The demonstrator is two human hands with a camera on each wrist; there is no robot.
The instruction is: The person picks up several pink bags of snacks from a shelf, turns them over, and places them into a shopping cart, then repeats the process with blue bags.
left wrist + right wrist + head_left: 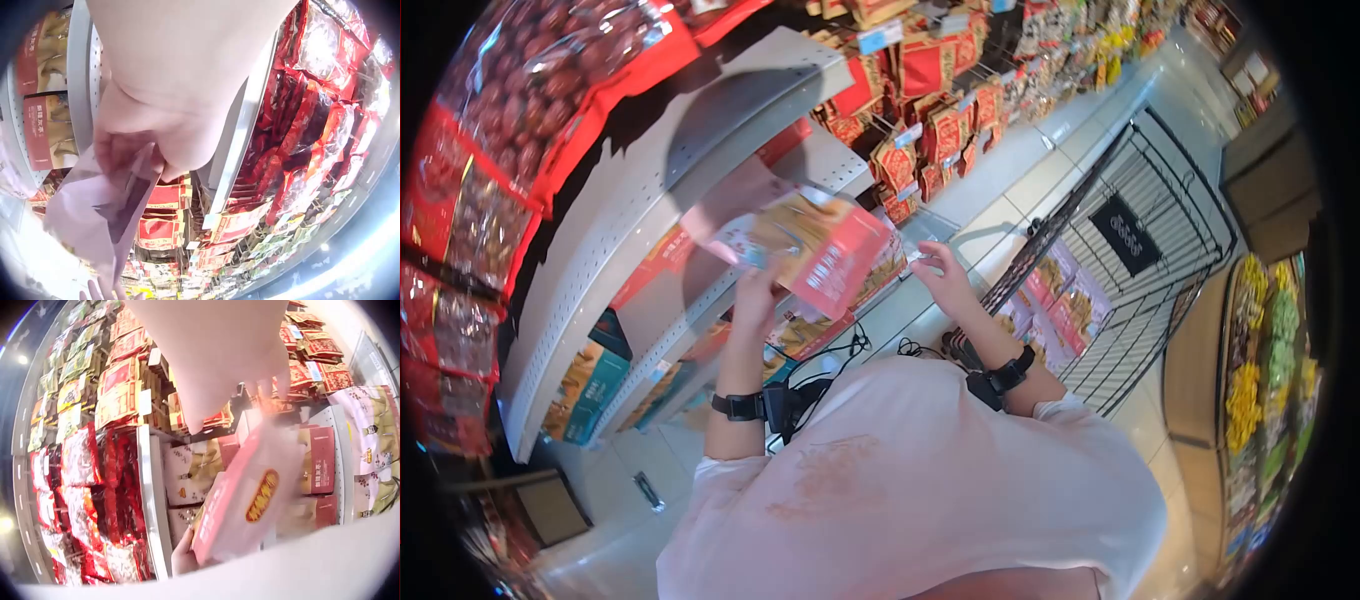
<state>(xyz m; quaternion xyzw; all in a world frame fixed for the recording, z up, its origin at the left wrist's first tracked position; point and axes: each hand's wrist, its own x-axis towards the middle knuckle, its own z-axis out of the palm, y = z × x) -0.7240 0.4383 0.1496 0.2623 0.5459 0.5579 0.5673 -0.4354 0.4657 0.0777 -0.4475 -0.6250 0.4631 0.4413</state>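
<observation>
A pink gift box (pixel 820 250) with a tan food picture on its front is in my left hand (pixel 755 295), which grips it by its near left edge. In the left wrist view, the fingers and thumb of my left hand (pixel 134 140) close round the edge of the pale pink box (pixel 94 206). My right hand (pixel 940 280) is raised just beyond the box's right end, fingers loosely bent, with nothing in it. From the right wrist, the box (pixel 250 494) is slightly blurred below my right hand (pixel 231 369).
A white perforated shelf (pixel 740 120) with similar boxes stands at the left. Red bags of dates (pixel 530 100) lie above it. Red packets (pixel 930 70) hang behind. At the right is a black wire shopping cart (pixel 1140 250) holding several pink-purple boxes (pixel 1070 310).
</observation>
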